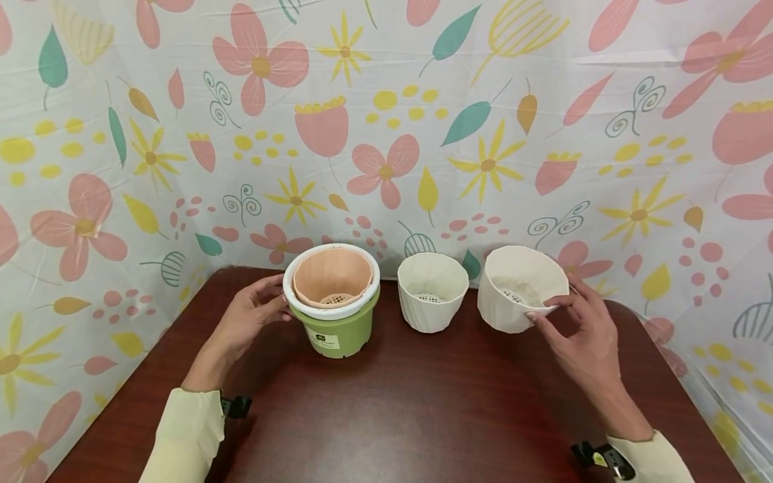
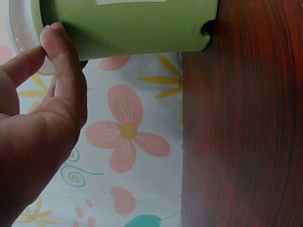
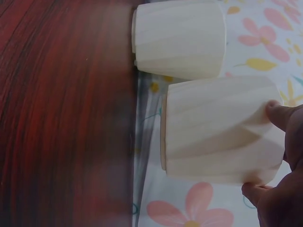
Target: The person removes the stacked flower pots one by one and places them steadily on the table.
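Note:
On the left stands a stack of flower pots: a green pot (image 1: 343, 335) with a white label, a white pot (image 1: 290, 295) nested in it, and a peach pot (image 1: 335, 272) with a perforated bottom innermost. My left hand (image 1: 250, 312) holds the stack by its left side at the rim, thumb in front. On the right, my right hand (image 1: 582, 335) grips the rim of a larger white flower pot (image 1: 504, 310), tilted slightly. The right wrist view shows this pot's base (image 3: 164, 132) raised above the table. Between them stands a smaller white flower pot (image 1: 431, 312).
The pots are at the far side of a dark reddish-brown wooden table (image 1: 386, 416). Right behind its back edge hangs a white cloth (image 1: 386, 100) printed with flowers and leaves. Each wrist wears a small black camera (image 1: 237, 406) on a strap.

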{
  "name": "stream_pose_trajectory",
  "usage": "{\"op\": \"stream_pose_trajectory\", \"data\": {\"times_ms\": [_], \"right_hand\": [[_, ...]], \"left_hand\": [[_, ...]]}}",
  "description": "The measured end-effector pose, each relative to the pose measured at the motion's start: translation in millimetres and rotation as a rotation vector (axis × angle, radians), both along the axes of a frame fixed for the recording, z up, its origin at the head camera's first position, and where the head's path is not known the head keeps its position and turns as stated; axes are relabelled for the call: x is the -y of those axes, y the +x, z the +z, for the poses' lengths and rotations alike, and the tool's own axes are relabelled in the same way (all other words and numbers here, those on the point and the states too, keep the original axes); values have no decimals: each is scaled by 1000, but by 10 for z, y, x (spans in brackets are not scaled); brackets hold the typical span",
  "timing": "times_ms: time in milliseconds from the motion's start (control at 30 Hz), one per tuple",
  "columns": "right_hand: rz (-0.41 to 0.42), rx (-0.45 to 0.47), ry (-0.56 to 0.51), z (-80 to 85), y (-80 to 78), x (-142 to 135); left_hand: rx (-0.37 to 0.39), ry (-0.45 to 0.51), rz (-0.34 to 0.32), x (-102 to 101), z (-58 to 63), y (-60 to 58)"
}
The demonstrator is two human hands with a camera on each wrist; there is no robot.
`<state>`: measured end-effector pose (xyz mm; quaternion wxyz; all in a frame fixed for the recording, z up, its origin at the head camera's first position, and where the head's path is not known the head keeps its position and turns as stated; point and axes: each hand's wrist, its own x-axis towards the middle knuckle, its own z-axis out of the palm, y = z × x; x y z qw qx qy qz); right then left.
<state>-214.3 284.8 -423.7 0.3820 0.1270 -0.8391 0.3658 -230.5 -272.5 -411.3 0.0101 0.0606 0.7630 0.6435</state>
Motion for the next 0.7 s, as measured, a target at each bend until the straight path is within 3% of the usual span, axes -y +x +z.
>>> {"op": "stream_pose_trajectory", "data": {"times_ms": [700], "right_hand": [[-4, 13, 60, -158, -93, -6]], "left_hand": [[0, -4, -2, 7, -9, -4]]}}
